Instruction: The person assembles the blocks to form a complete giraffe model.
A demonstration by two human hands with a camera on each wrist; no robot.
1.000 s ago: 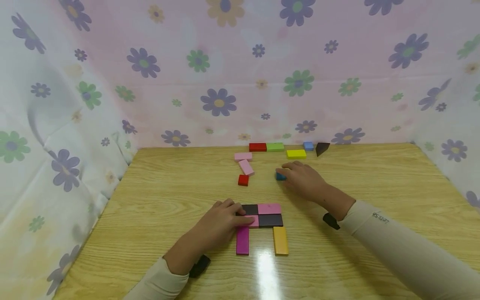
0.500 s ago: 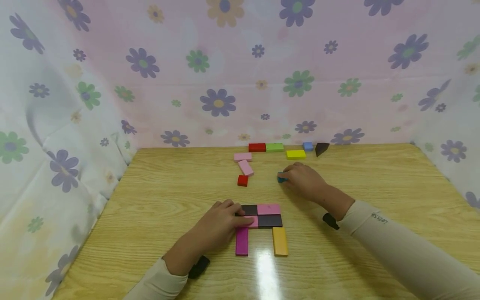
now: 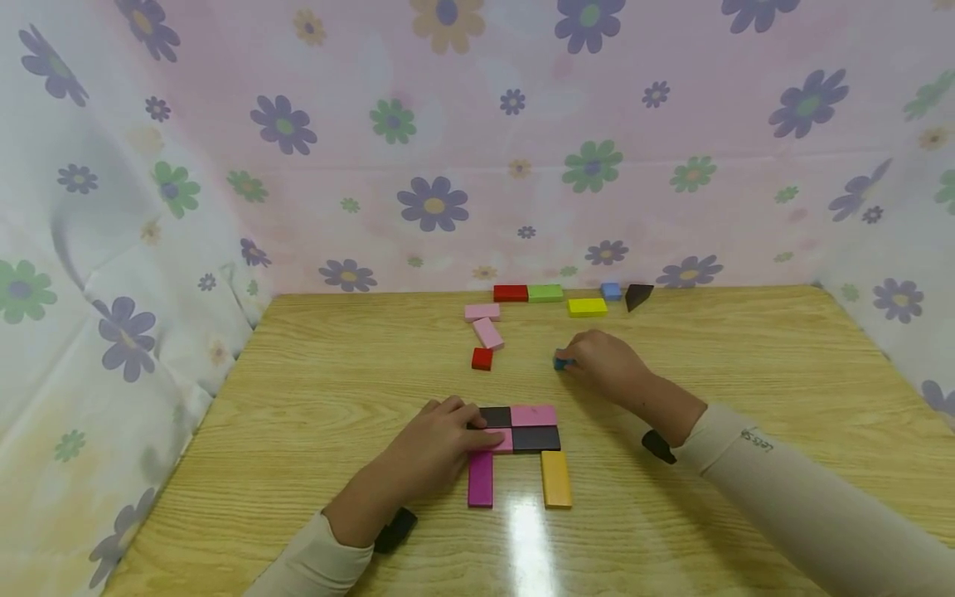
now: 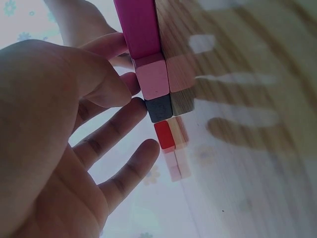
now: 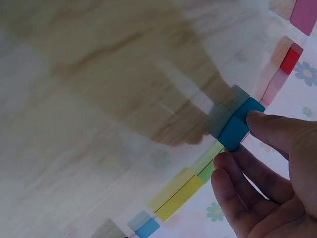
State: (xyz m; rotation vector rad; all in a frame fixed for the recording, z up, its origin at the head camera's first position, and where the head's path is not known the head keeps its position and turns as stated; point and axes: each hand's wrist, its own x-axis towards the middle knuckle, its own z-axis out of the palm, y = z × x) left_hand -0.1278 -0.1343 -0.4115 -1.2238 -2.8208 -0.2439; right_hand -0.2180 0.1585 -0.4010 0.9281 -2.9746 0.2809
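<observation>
My right hand [image 3: 610,365] pinches a small blue block [image 5: 234,131] between thumb and fingers, low over the table. In the head view the hand covers much of that block. My left hand [image 3: 436,444] rests at the left side of a group of flat blocks, its thumb over a pink block [image 3: 505,441] and its fingers at a black block [image 3: 496,416]. Beside these lie another pink block [image 3: 533,415] and another black block [image 3: 536,439]. A magenta block [image 3: 481,480] and an orange block [image 3: 555,479] extend from the group toward me, like two legs.
Beyond the group lie a small red block [image 3: 482,359] and two light pink blocks [image 3: 488,333]. Along the back are red [image 3: 511,293], green [image 3: 545,293], yellow [image 3: 587,308] and light blue [image 3: 611,291] blocks and a dark brown wedge [image 3: 638,296]. Flowered cloth [image 3: 477,149] encloses the table.
My right hand has drawn the blue block slightly toward me and to the right, its fingers curling in around it. My left hand and the grouped blocks stay in place.
</observation>
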